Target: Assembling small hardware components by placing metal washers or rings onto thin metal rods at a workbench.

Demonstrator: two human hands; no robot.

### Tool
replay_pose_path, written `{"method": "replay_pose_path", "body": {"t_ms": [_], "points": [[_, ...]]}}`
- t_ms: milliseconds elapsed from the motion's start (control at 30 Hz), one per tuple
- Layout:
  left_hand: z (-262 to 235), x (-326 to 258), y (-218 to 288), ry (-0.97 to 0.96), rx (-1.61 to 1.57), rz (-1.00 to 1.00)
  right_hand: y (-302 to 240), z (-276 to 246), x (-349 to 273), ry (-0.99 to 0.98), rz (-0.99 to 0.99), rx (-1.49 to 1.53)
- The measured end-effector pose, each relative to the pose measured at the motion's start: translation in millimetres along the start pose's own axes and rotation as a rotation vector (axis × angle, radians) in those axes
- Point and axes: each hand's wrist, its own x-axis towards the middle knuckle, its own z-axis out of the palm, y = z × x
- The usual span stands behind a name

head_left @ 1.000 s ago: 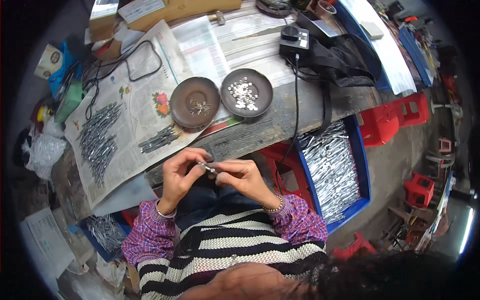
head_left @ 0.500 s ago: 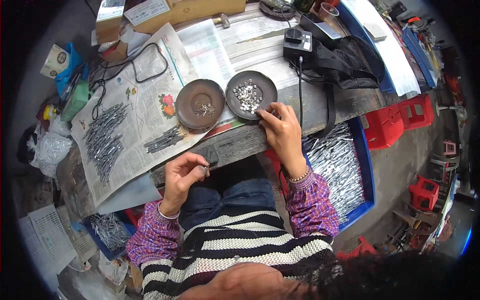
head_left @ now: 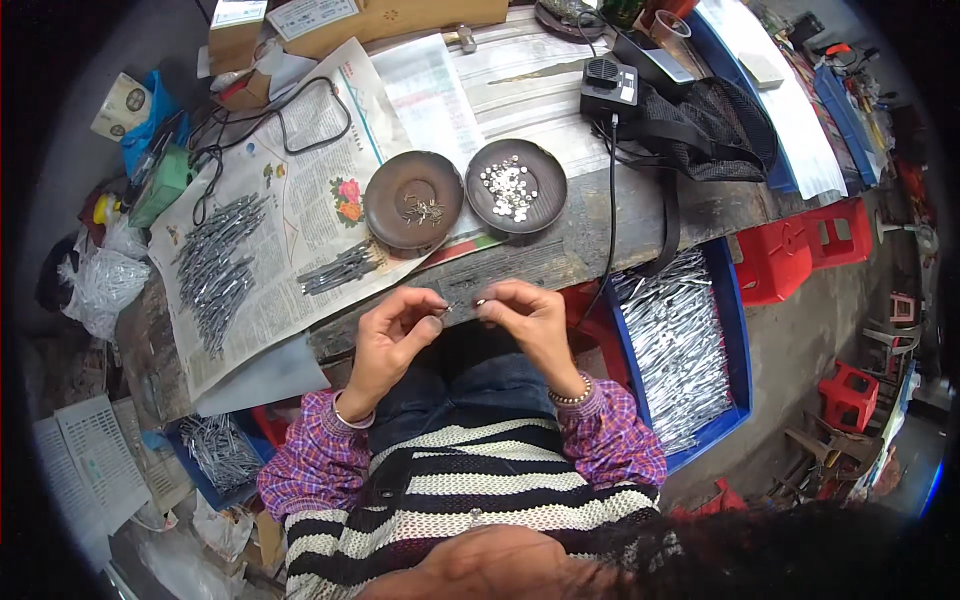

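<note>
My left hand (head_left: 395, 338) is over the near edge of the workbench, its thumb and forefinger pinching a small metal piece (head_left: 446, 311). Facing it, a short gap away, my right hand (head_left: 532, 322) pinches a tiny piece (head_left: 481, 302), mostly covered by the fingertips. Beyond my hands sit two round dark dishes side by side. Small brassy pins (head_left: 424, 211) lie in the left dish (head_left: 385, 190). Several shiny round silver pieces (head_left: 510, 188) are scattered in the right dish (head_left: 545, 212).
On newspaper (head_left: 300, 165) at left lie piles of thin metal parts (head_left: 215, 275) and a smaller dark bundle (head_left: 340, 268). A blue bin (head_left: 741, 370) of silver rods stands low at right, near red stools (head_left: 775, 262). A black device (head_left: 608, 88) trails a cable over the bench edge.
My right hand has left the right dish and come back toward me, beside my left hand. The left hand has shifted slightly right and up, still pinching its piece.
</note>
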Motion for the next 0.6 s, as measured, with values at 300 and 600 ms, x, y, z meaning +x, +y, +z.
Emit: {"method": "replay_pose_path", "body": {"t_ms": [300,600], "points": [[-2,-16,-9,-0.003,0.075,0.107,2,29,-18,-0.042,0.252,0.281],[-4,-34,-2,0.109,0.415,0.377,-8,48,-32,-0.032,0.272,0.236]]}}
